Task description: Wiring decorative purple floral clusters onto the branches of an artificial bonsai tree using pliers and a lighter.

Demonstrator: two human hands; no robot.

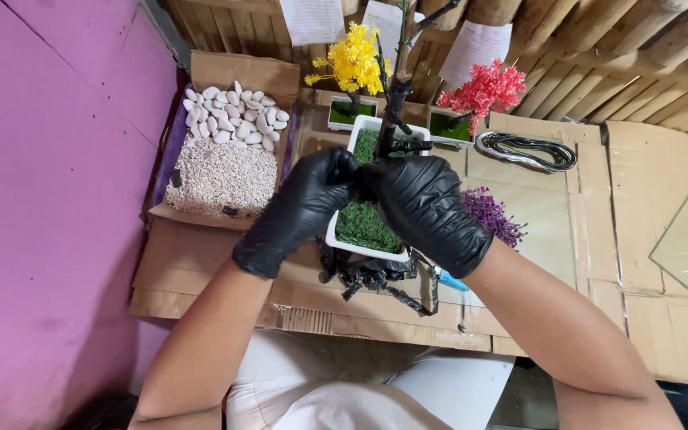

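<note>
Hovering over the white planter [342, 241] of green moss [364, 225] on the cardboard-covered desk [583, 239], I see my gloved left hand [306, 203] and right hand [428, 203] pinched closed together just below the upright dark trunk [396, 103], both equally near.

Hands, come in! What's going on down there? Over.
Left hand and right hand, both black-gloved, together over white planter of green moss. Dark bare trunk upright behind. Black scraps lie in front.

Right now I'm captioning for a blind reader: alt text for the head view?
Two black-gloved hands, left hand and right hand, meet over a white rectangular planter of green moss holding a bare dark tree trunk; a box of white pebbles and gravel sits left.
</note>
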